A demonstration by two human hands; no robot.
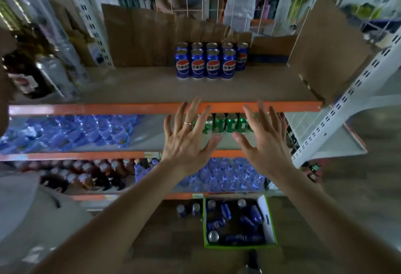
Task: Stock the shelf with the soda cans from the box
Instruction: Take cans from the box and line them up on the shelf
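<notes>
Several blue soda cans (206, 62) stand in two rows at the back of the top shelf (141, 91). My left hand (187, 139) and my right hand (264, 141) hover side by side in front of the shelf's orange edge, fingers spread, holding nothing. On the floor below stands the box (268, 215) with green edges, and several blue cans (235, 220) lie and stand inside it. Two more blue cans (188, 209) stand on the floor left of the box.
Green cans (225, 123) sit on the second shelf behind my hands, with blue-wrapped water bottles (71, 131) to their left. Brown drink bottles (91, 174) and water bottles (225, 176) fill the lower shelf. A cardboard sheet (329, 45) leans at the top shelf's right.
</notes>
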